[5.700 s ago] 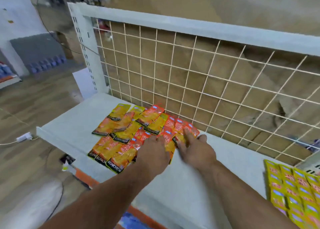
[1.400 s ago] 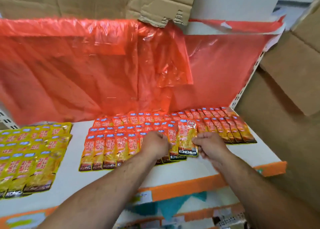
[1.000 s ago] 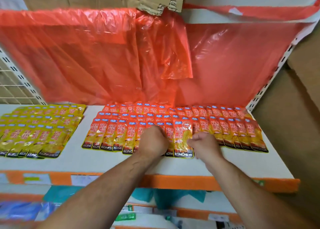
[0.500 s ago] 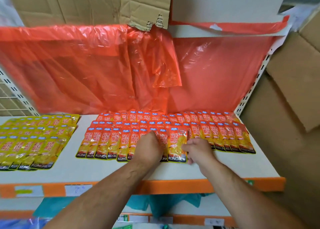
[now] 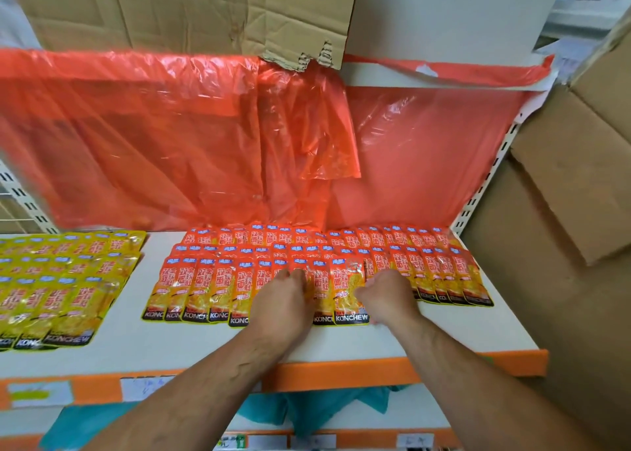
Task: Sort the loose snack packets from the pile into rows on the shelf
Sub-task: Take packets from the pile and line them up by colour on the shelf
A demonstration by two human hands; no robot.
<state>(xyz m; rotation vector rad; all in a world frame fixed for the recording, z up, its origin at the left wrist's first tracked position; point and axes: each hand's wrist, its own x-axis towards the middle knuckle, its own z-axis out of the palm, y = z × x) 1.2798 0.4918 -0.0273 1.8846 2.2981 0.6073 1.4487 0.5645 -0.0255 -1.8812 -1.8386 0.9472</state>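
On the shelf (image 5: 444, 334), orange packets (image 5: 205, 286) fill three rows at its right and yellow packets (image 5: 68, 297) its left. I see no pile, so I judge sorting nearly done. My left hand (image 5: 283, 300) rests on the front row, and I cannot tell its finger curl. My right hand (image 5: 387, 297) pinches the front packet (image 5: 348, 290).

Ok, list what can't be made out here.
Head view, all:
Fingertips of left hand and right hand: hidden under the hands' backs, grip unclear.
Orange packets: several covered by the hands.
Yellow packets: cut off by the left edge.
Shelf labels: blurred, unreadable.
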